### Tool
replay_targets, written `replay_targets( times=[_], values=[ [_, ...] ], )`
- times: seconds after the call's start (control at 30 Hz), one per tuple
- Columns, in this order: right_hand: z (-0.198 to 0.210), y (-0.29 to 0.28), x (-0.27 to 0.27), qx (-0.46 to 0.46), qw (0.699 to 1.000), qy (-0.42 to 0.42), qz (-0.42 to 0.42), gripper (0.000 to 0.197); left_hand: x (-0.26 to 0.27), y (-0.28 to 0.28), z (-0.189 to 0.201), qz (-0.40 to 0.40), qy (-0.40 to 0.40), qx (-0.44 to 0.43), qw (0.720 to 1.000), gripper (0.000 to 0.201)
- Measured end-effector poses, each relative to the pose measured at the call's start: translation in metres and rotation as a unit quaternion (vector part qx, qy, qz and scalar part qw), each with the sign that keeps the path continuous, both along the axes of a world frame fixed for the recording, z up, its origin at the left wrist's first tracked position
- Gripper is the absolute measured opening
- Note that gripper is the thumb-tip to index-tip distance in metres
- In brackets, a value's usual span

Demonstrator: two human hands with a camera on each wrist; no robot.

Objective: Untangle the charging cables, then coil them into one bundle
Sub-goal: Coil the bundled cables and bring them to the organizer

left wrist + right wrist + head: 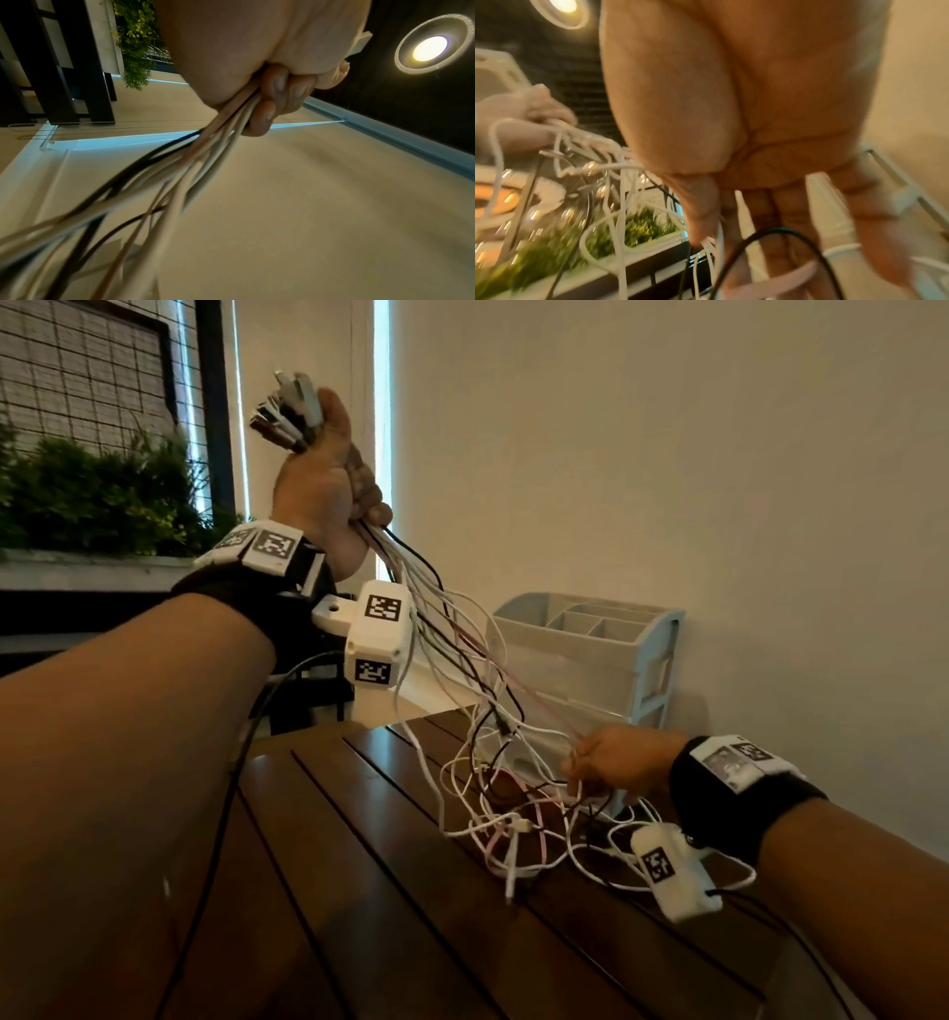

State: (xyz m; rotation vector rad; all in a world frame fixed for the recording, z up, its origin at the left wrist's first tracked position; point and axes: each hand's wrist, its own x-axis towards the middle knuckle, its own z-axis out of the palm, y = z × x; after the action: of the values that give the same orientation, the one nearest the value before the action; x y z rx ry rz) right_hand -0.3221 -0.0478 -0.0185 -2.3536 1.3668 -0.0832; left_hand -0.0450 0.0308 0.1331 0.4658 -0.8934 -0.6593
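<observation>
My left hand (328,495) is raised high and grips a bunch of white, black and pink charging cables (462,660). Their plug ends (287,413) stick out above the fist. In the left wrist view the curled fingers (277,97) clamp the strands (180,172) against the palm. The cables hang down to a loose tangle (513,819) on the wooden table (359,891). My right hand (611,762) is low at the right, inside that tangle. In the right wrist view its thumb (700,213) pinches white strands (716,249) against the fingers, while a black cable loops across them.
A pale plastic drawer organiser (616,629) stands against the wall just behind the tangle. A planter with green shrubs (92,495) is at the far left. Thin black wires from the wrist cameras trail over the table's near side.
</observation>
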Motion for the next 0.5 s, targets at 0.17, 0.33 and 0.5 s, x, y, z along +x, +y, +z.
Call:
replay_targets(
  times=[0.17, 0.33, 0.5],
  values=[
    [0.04, 0.016, -0.008, 0.032, 0.999, -0.019, -0.001, 0.019, -0.011, -0.001, -0.008, -0.011, -0.007, 0.003, 1.0, 0.056],
    [0.091, 0.041, 0.036, -0.119, 0.924, -0.356, 0.068, 0.059, -0.047, -0.008, -0.026, -0.064, -0.066, 0.022, 0.996, 0.055],
    [0.092, 0.044, 0.089, -0.16, 0.911, -0.364, 0.108, 0.068, -0.074, -0.009, -0.036, -0.135, -0.094, 0.023, 0.986, 0.055]
  ],
)
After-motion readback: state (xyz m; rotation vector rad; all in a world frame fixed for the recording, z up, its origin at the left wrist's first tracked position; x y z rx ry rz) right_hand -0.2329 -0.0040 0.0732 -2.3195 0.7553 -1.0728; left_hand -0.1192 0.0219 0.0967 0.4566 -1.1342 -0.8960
